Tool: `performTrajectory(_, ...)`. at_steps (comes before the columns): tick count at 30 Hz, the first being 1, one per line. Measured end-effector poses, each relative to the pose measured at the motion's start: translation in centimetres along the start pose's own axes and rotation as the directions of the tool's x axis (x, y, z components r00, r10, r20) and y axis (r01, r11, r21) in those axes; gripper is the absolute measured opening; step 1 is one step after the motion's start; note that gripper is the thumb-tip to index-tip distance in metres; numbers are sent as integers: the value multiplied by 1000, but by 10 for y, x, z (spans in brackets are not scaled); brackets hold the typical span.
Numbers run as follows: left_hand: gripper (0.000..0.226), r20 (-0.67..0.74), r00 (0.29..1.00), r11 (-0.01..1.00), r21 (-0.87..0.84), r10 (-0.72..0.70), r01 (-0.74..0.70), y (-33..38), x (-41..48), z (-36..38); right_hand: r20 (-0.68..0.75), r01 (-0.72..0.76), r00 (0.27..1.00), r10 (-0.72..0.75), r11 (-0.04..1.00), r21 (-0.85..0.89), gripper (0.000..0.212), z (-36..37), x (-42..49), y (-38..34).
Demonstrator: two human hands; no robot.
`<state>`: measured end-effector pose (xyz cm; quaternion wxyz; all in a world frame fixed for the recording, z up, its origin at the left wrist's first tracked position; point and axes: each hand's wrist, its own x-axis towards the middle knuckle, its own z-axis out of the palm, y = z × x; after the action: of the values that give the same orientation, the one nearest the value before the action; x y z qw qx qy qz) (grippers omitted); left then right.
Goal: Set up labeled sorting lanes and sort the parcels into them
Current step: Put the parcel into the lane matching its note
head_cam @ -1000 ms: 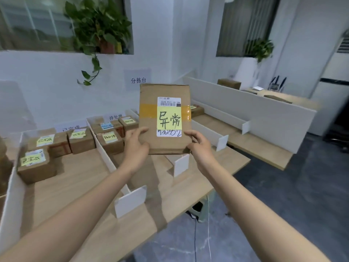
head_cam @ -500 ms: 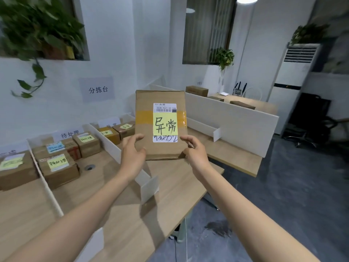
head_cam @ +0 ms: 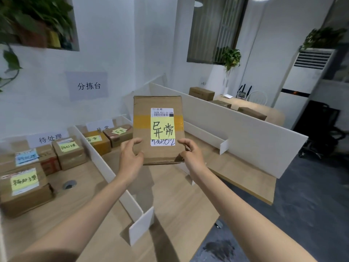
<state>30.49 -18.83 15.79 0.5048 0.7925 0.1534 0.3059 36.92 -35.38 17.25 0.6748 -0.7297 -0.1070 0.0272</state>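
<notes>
We see our two forearms bare to the frame's edge, no sleeves, and our left hand [head_cam: 130,161] and right hand [head_cam: 192,157] ungloved, without rings.

Head view looks down, close over table [head_cam: 188,201].

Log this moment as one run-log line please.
held: flat brown cardboard parcel with yellow note 异常 | left hand and right hand grip bottom corners | above wooden table | not placed

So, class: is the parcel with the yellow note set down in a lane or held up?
Held up: the parcel is gripped at its lower corners by left hand and right hand, above the table.
</notes>
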Motion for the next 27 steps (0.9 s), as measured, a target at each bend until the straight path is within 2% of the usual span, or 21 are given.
performTrajectory(11,41,-48,991,991,45,-123,125,-39,63,5,113,-86,990,80,995,53,42,49,85,29)
performTrajectory(17,44,-111,973,973,92,-200,210,-70,88,17,196,-133,973,118,989,62,45,73,133,58)
performTrajectory(21,41,-179,946,946,134,-270,296,-89,105,32,296,-165,943,154,986,12,45,85,173,80)
performTrajectory(24,42,-229,936,935,176,-266,309,-105,118,42,374,-198,907,195,980,-32,46,97,203,97)
performTrajectory(27,46,-263,896,909,125,-357,399,-121,133,48,437,-217,872,221,974,-59,45,109,228,111)
